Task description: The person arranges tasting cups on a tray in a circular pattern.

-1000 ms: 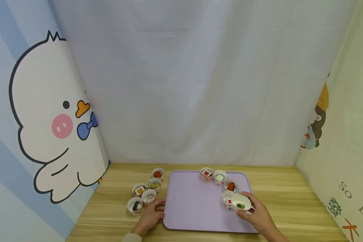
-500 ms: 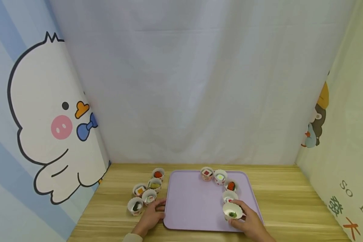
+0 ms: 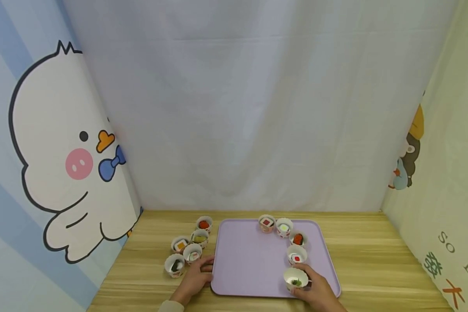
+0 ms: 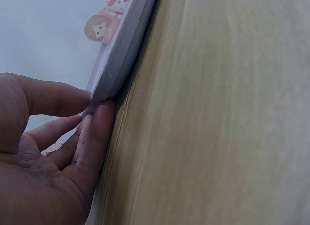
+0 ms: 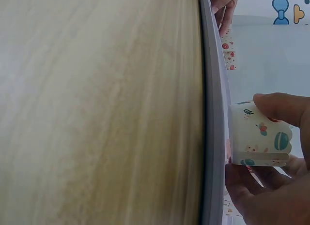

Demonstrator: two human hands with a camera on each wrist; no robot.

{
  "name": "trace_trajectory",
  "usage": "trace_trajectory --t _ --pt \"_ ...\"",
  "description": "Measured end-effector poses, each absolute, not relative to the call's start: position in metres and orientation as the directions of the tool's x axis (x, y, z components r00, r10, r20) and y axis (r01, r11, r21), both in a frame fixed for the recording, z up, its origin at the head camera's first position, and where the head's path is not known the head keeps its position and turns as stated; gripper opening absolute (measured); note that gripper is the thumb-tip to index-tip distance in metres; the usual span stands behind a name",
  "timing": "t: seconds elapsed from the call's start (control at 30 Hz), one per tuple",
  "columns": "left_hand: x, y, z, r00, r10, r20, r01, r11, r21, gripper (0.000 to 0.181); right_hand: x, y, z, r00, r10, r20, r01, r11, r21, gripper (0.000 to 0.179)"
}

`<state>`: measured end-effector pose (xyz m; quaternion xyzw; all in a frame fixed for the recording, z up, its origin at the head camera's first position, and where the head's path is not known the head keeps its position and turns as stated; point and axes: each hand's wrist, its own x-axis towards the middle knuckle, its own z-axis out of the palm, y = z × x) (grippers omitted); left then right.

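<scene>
My right hand (image 3: 316,289) grips a white scalloped paper baking cup (image 3: 290,279) with a green item inside, at the front right of the lilac tray (image 3: 249,260). In the right wrist view, thumb and fingers hold opposite sides of this printed cup (image 5: 259,138), just by the tray rim (image 5: 216,113). At the tray's left edge is my left hand (image 3: 195,279); the left wrist view has its thumb and fingers pinching the rim (image 4: 116,70). Just behind the held cup stands another cup (image 3: 297,255) with a red-and-white piece.
Farther back on the tray are a cup with a red-orange filling (image 3: 298,239), one with a yellow-centred piece (image 3: 284,228) and one with a dark-red-centred piece (image 3: 267,223). Left of the tray, several filled cups (image 3: 193,253) cluster on the wooden table (image 3: 374,260).
My right hand has brought the paper cup leftward and toward the front edge, down onto or close above the tray. My left hand has stayed at the tray's left edge.
</scene>
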<state>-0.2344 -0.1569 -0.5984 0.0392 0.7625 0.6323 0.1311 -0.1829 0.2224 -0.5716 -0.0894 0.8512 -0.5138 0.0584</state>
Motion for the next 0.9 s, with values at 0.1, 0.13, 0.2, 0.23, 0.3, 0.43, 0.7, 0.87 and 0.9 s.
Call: trace_trajectory --t 0.1,0.13,0.2,0.23,0.3,0.43,0.7,0.87,0.9 --pt "-0.235 -0.157 -0.599 -0.963 0.226 -0.148 -0.105 0.192 0.976 0.066 -0.184 0.222 -0.574 -0.979 -0.204 -0.001 -0.100 0.483 -0.870 0.064" --pt "-0.235 -0.157 -0.599 -0.963 0.227 -0.147 -0.105 0.189 0.976 0.066 -0.184 0.221 -0.575 -0.980 -0.198 -0.005 -0.096 0.496 -0.863 0.064" --pt "-0.235 -0.157 -0.599 -0.963 0.228 -0.146 -0.104 0.187 0.977 0.066 -0.184 0.221 -0.576 -0.981 -0.195 -0.008 -0.095 0.512 -0.854 0.064" --pt "-0.235 -0.157 -0.599 -0.963 0.228 -0.146 -0.104 0.186 0.977 0.066 -0.184 0.220 -0.576 -0.981 -0.194 -0.011 -0.093 0.519 -0.849 0.064" --pt "-0.235 -0.157 -0.599 -0.963 0.228 -0.146 -0.104 0.187 0.977 0.066 -0.185 0.220 -0.578 -0.981 -0.194 -0.016 -0.092 0.536 -0.839 0.065" --pt "-0.235 -0.157 -0.599 -0.963 0.227 -0.143 -0.100 0.189 0.977 0.066 -0.186 0.220 -0.581 -0.983 -0.182 -0.010 -0.099 0.576 -0.812 0.067" --pt "-0.235 -0.157 -0.599 -0.962 0.226 -0.151 -0.110 0.184 0.977 0.066 -0.186 0.218 -0.581 -0.993 -0.121 -0.014 -0.059 0.580 -0.812 0.070" --pt "-0.236 -0.158 -0.600 -0.959 0.235 -0.159 -0.117 0.185 0.976 0.066 -0.185 0.218 -0.583 -0.993 -0.112 -0.031 -0.033 0.530 -0.847 0.071" --pt "-0.236 -0.159 -0.600 -0.958 0.238 -0.159 -0.116 0.185 0.976 0.066 -0.185 0.218 -0.584 -0.995 -0.100 -0.027 -0.029 0.524 -0.851 0.070"
